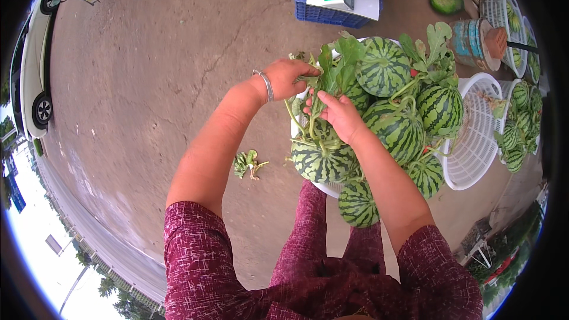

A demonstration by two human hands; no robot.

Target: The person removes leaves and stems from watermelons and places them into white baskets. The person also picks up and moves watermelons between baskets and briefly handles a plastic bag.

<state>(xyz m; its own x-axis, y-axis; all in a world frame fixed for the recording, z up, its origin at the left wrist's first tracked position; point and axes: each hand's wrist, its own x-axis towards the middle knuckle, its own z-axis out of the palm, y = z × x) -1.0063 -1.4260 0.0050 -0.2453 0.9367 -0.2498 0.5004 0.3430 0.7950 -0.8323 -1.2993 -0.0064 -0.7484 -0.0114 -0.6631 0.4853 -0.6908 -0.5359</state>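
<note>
Striped green watermelons (394, 130) are heaped in a white plastic basket (294, 124) in front of me, with stems and leaves still attached. My left hand (287, 79), with a silver bracelet at the wrist, is closed on leafy watermelon vine (332, 74) at the basket's left side. Just below it, my right hand (339, 117) pinches the stems of the same vine between thumb and fingers. Under my hands lies one watermelon (325, 163) at the near left of the heap. Another watermelon (358, 204) sits lower, by my legs.
A torn leafy sprig (250, 165) lies on the ground at left. Beyond the heap stands a blue crate (332, 15) with a card on top. To the right are an empty white basket (477, 133), more watermelons (518, 121) and a rusty bucket (471, 44). A car (35, 65) is parked far left.
</note>
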